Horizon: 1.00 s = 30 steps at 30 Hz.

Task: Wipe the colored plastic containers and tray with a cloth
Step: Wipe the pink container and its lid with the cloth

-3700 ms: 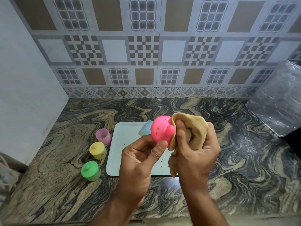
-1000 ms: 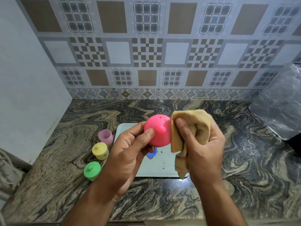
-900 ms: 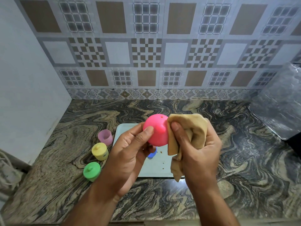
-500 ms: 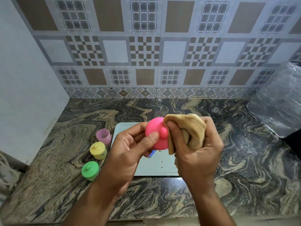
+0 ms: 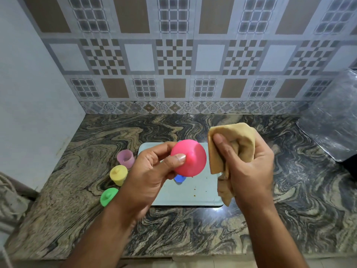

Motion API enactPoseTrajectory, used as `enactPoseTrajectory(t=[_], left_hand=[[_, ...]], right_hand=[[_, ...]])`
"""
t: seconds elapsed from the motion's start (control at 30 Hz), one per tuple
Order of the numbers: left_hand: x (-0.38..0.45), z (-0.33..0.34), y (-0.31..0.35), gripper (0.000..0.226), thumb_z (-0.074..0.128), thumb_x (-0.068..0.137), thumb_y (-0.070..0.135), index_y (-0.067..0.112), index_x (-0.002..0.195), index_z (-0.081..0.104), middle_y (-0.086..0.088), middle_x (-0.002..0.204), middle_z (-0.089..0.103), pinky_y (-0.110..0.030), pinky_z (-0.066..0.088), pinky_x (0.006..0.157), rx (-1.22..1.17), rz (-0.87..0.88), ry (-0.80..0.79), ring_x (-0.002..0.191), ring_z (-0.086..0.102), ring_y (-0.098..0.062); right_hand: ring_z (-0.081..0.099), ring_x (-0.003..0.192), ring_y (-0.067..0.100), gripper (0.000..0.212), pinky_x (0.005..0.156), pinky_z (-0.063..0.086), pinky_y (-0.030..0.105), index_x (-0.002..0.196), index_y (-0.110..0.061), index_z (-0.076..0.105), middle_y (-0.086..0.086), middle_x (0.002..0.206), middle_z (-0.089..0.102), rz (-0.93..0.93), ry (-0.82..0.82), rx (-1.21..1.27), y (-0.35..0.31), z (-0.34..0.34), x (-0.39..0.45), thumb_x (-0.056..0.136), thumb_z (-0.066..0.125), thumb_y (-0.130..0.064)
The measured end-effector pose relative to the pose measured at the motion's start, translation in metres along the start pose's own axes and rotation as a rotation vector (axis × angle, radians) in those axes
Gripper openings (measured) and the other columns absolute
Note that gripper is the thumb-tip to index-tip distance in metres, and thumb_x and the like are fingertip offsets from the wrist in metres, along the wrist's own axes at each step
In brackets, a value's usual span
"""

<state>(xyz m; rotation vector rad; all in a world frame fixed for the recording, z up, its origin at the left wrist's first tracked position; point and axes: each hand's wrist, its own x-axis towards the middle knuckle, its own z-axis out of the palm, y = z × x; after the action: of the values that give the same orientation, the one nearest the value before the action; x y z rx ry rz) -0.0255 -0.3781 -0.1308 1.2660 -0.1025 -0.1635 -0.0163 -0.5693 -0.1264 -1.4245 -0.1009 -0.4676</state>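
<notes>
Here we judge the step in hand to be the wiping of the pink container [image 5: 189,158], with the tray [image 5: 195,192] and the other containers yet to be dealt with or already done; we cannot tell which. Our left hand [image 5: 152,176] grips the pink container in the air above the tray, thumb laid across its face beside the small knob, fingers curled behind it. Our right hand [image 5: 249,167], at three o'clock from the container, holds the tan cloth [image 5: 231,144] bunched in its palm, thumb pinning a flat fold that faces the container; cloth and container stand just apart, not touching. The next move, we think, calls for bringing that fold back onto the pink surface, or setting the container down and taking another. A blue container [image 5: 179,178] shows on the tray just below the pink one, mostly hidden. At nine o'clock from the tray, on the marble counter [image 5: 77,171], stand a pale pink cup [image 5: 125,158], a yellow container [image 5: 118,174] and a green container [image 5: 108,196]. Brown crumbs dot the tray, so it will want a firm pass.
</notes>
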Motion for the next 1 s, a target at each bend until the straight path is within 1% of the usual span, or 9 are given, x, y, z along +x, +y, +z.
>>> enactPoseTrajectory(t=[0.13,0.23,0.33,0.47,0.57,0.67,0.8,0.87,1.0], left_hand=[[0.004,-0.005,0.001,0.029,0.077,0.079,0.033,0.017,0.102,0.080,-0.006,0.098,0.074,-0.047,0.046,0.089,0.087,0.030,-0.052,0.092,0.058,-0.029],[0.006,-0.007,0.005,0.029,0.076,0.084,0.025,0.007,0.107,0.078,-0.009,0.099,0.077,-0.032,0.057,0.088,0.172,0.023,-0.148,0.093,0.071,-0.021],[0.006,-0.004,0.008,0.023,0.073,0.087,0.019,0.005,0.105,0.077,-0.002,0.095,0.080,-0.023,0.055,0.079,0.305,-0.009,-0.195,0.088,0.073,-0.011],[0.013,-0.005,0.009,0.032,0.079,0.080,0.032,0.010,0.104,0.081,-0.011,0.102,0.078,-0.048,0.051,0.096,0.201,-0.031,-0.106,0.096,0.069,-0.025],[0.018,-0.013,0.005,0.033,0.079,0.079,0.030,0.010,0.104,0.081,-0.015,0.101,0.073,-0.047,0.043,0.095,0.066,-0.094,-0.071,0.096,0.061,-0.029],[0.019,-0.013,0.002,0.038,0.073,0.088,0.021,-0.001,0.118,0.073,-0.023,0.109,0.064,-0.048,0.035,0.096,-0.002,-0.171,-0.088,0.103,0.050,-0.034],[0.018,-0.008,0.001,0.034,0.075,0.084,0.023,0.014,0.117,0.072,-0.004,0.100,0.075,-0.022,0.052,0.075,0.048,-0.082,0.028,0.084,0.065,-0.013],[0.016,-0.010,-0.001,0.029,0.077,0.084,0.023,0.020,0.112,0.073,-0.003,0.104,0.077,-0.022,0.055,0.078,0.201,0.056,0.098,0.087,0.072,-0.012],[0.008,-0.010,-0.002,0.027,0.081,0.084,0.024,0.020,0.110,0.072,-0.001,0.109,0.078,-0.032,0.059,0.087,0.465,0.228,0.088,0.101,0.077,-0.018]], right_hand=[[0.063,0.074,0.006,0.028,0.069,0.050,0.017,0.095,0.004,0.074,0.004,0.084,0.065,-0.087,-0.127,-0.092,-0.006,0.007,-0.007,0.080,0.085,-0.017],[0.066,0.072,0.020,0.026,0.066,0.052,0.030,0.092,0.000,0.074,0.003,0.082,0.066,-0.095,-0.149,-0.140,-0.004,0.009,-0.002,0.082,0.089,-0.019],[0.066,0.071,0.025,0.022,0.064,0.053,0.036,0.090,-0.004,0.072,0.006,0.080,0.068,-0.096,-0.097,-0.178,-0.002,0.011,0.006,0.085,0.089,-0.016],[0.064,0.076,0.010,0.012,0.068,0.051,0.021,0.095,-0.009,0.076,0.007,0.085,0.066,-0.003,-0.076,-0.033,-0.002,0.005,0.014,0.088,0.084,-0.014],[0.064,0.069,0.005,0.009,0.062,0.050,0.017,0.089,-0.021,0.076,-0.006,0.082,0.070,0.105,-0.243,0.043,-0.004,-0.002,0.014,0.085,0.083,-0.016],[0.064,0.062,0.001,0.017,0.057,0.050,0.014,0.080,-0.026,0.078,-0.009,0.072,0.071,0.195,-0.335,0.115,-0.006,0.003,0.009,0.079,0.087,-0.012],[0.055,0.049,0.013,0.012,0.042,0.044,0.018,0.082,-0.017,0.074,0.003,0.063,0.060,0.391,-0.130,0.195,0.001,0.009,0.005,0.076,0.084,-0.020],[0.049,0.050,0.018,0.012,0.043,0.041,0.020,0.083,-0.013,0.070,0.005,0.062,0.054,0.471,-0.024,0.202,0.009,0.010,0.003,0.083,0.081,-0.017],[0.058,0.054,0.019,0.012,0.048,0.048,0.023,0.093,-0.007,0.070,0.007,0.067,0.063,0.503,0.064,0.242,0.019,0.011,-0.002,0.089,0.079,-0.013]])
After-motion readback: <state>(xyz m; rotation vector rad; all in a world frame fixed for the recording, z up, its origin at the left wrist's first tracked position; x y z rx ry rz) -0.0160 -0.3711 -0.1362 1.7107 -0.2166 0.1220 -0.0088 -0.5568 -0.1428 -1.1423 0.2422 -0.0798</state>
